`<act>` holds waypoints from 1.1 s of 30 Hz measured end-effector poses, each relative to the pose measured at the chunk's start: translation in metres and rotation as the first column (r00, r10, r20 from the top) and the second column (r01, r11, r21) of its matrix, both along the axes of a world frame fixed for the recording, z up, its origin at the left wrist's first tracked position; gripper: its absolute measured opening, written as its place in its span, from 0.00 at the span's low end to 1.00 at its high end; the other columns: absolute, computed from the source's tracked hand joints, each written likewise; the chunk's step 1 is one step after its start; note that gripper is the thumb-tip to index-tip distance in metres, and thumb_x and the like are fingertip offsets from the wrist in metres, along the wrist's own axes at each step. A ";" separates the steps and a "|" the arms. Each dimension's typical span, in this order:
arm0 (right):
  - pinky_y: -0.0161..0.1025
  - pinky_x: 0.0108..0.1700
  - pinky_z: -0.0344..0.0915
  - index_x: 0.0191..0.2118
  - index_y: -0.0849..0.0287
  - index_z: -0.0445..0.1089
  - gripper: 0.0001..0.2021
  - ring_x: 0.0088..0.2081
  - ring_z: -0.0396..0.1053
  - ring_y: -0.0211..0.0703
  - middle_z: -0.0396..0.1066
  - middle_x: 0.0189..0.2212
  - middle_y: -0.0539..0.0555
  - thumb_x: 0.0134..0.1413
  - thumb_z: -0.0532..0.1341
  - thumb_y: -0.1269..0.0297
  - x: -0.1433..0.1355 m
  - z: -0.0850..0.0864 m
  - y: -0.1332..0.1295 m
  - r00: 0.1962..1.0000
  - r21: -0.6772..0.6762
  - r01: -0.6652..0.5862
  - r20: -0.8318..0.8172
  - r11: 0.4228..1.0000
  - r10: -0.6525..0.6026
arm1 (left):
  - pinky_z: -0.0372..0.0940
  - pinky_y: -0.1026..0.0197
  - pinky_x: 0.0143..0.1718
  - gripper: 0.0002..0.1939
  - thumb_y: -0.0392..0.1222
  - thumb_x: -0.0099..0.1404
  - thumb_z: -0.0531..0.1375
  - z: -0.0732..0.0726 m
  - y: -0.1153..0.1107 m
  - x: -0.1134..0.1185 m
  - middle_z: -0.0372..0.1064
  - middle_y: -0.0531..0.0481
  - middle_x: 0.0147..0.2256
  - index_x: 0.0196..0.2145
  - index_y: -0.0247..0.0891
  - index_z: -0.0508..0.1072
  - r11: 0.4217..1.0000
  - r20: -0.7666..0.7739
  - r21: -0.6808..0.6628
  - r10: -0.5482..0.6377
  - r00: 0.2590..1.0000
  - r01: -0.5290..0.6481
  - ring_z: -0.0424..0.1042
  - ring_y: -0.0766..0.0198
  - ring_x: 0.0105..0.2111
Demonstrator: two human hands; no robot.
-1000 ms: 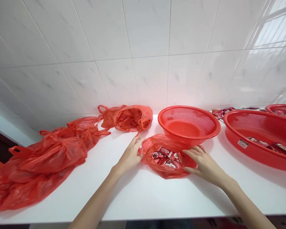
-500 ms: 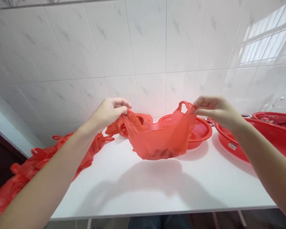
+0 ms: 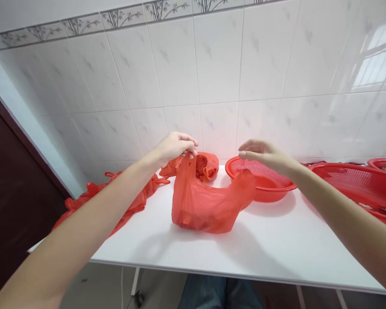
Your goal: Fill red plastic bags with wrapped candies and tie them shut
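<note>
A red plastic bag (image 3: 209,210) hangs low over the white table, with something darker faintly visible through its bottom. Its left handle is pinched in the fingers of my left hand (image 3: 182,146). The bag's right side droops loose below my right hand (image 3: 260,151), which holds nothing, fingers stretched out and thumb apart from them. Whether the bag's bottom touches the table I cannot tell. Just behind the bag lie an open bundle of red plastic bags (image 3: 209,165) and, to its right, a red perforated basket (image 3: 270,195).
Several filled red bags (image 3: 133,206) lie in a heap at the table's left. A large red basket (image 3: 350,180) stands at the right, with another red basket (image 3: 384,162) behind it. The tiled wall (image 3: 218,128) borders the white table (image 3: 276,253) at the back.
My right hand has let go of the bag's right handle, and that side has dropped. The bag hangs lower, from my left hand alone. The camera view has turned left.
</note>
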State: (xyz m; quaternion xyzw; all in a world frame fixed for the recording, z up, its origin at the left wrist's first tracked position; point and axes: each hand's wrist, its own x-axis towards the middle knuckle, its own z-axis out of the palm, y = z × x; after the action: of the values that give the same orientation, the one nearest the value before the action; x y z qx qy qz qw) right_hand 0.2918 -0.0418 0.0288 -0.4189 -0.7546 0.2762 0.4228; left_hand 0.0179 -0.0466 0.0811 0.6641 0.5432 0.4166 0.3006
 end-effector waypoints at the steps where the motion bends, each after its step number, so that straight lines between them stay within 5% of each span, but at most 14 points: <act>1: 0.50 0.52 0.71 0.42 0.57 0.75 0.17 0.47 0.76 0.52 0.79 0.42 0.59 0.54 0.67 0.49 0.000 -0.006 0.000 0.998 0.001 -0.001 0.066 1.000 0.001 | 0.66 0.62 0.30 0.05 0.31 0.48 0.61 -0.003 0.000 0.000 0.74 0.49 0.21 0.26 0.35 0.75 1.000 -0.001 0.002 -0.002 1.000 0.002 0.70 0.66 0.23; 6: 0.54 0.56 0.70 0.58 0.51 0.70 0.30 0.57 0.70 0.57 0.73 0.56 0.60 0.52 0.67 0.43 0.016 -0.028 0.003 0.946 -0.129 -0.117 0.286 0.985 0.150 | 0.67 0.61 0.32 0.06 0.31 0.48 0.62 -0.004 0.002 -0.006 0.76 0.48 0.24 0.27 0.35 0.76 0.999 0.037 0.032 0.009 0.999 -0.011 0.72 0.65 0.24; 10: 0.50 0.52 0.73 0.61 0.48 0.69 0.29 0.55 0.72 0.55 0.71 0.59 0.59 0.57 0.63 0.41 0.027 -0.025 -0.010 0.886 -0.164 -0.347 0.266 0.923 0.380 | 0.66 0.62 0.31 0.05 0.32 0.48 0.61 -0.003 0.005 -0.013 0.76 0.47 0.23 0.26 0.35 0.76 0.998 0.014 0.064 0.004 1.000 -0.005 0.73 0.64 0.24; 13: 0.45 0.47 0.74 0.59 0.49 0.71 0.33 0.50 0.74 0.54 0.72 0.57 0.58 0.49 0.69 0.41 0.019 -0.019 -0.034 0.843 -0.133 -0.432 0.292 0.892 0.451 | 0.65 0.63 0.30 0.06 0.33 0.49 0.61 -0.005 0.007 -0.016 0.76 0.47 0.24 0.27 0.35 0.77 0.996 -0.005 0.091 0.000 1.000 0.000 0.73 0.64 0.25; 16: 0.40 0.36 0.73 0.52 0.51 0.76 0.29 0.38 0.76 0.49 0.77 0.43 0.54 0.45 0.73 0.45 0.002 -0.017 -0.057 0.803 -0.125 -0.424 0.405 0.897 0.436 | 0.65 0.62 0.31 0.06 0.34 0.49 0.62 -0.007 0.009 -0.016 0.76 0.48 0.25 0.28 0.36 0.77 0.995 -0.010 0.096 0.005 1.000 -0.004 0.74 0.64 0.26; 20: 0.38 0.30 0.69 0.33 0.54 0.79 0.08 0.31 0.74 0.44 0.77 0.31 0.52 0.57 0.65 0.58 -0.008 -0.017 -0.066 0.778 -0.071 -0.407 0.496 0.911 0.386 | 0.66 0.61 0.33 0.05 0.34 0.49 0.61 -0.010 0.012 -0.018 0.76 0.48 0.26 0.27 0.37 0.76 0.995 -0.015 0.100 0.001 1.000 0.000 0.73 0.63 0.28; 24: 0.40 0.34 0.72 0.34 0.54 0.78 0.06 0.32 0.76 0.44 0.78 0.31 0.52 0.55 0.63 0.63 0.003 -0.007 -0.049 0.967 0.108 -0.168 0.212 0.980 0.143 | 0.67 0.58 0.36 0.06 0.35 0.49 0.63 -0.008 0.013 -0.021 0.73 0.50 0.26 0.28 0.38 0.77 0.994 0.026 0.107 0.029 0.999 -0.031 0.73 0.62 0.30; 27: 0.42 0.39 0.74 0.35 0.54 0.77 0.05 0.36 0.77 0.46 0.79 0.33 0.52 0.53 0.63 0.65 0.008 -0.001 -0.029 0.994 0.200 0.065 -0.096 0.978 -0.047 | 0.68 0.56 0.43 0.06 0.34 0.50 0.64 -0.005 0.012 -0.019 0.72 0.51 0.26 0.29 0.37 0.77 0.981 0.107 0.188 0.018 0.994 -0.039 0.72 0.64 0.30; 33: 0.44 0.41 0.75 0.31 0.55 0.77 0.06 0.40 0.77 0.48 0.80 0.34 0.53 0.49 0.64 0.72 -0.003 0.004 -0.001 0.985 0.142 0.041 -0.173 0.989 -0.016 | 0.69 0.54 0.47 0.07 0.35 0.53 0.64 -0.006 0.000 0.003 0.73 0.50 0.30 0.32 0.35 0.77 0.982 0.111 0.181 -0.074 0.991 0.053 0.74 0.62 0.35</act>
State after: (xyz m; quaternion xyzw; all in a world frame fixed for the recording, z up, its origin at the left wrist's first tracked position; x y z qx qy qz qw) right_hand 0.2885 -0.0430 0.0329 -0.3726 -0.7275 0.2494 0.5194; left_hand 0.0210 -0.0469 0.0752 0.6795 0.4639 0.4919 0.2849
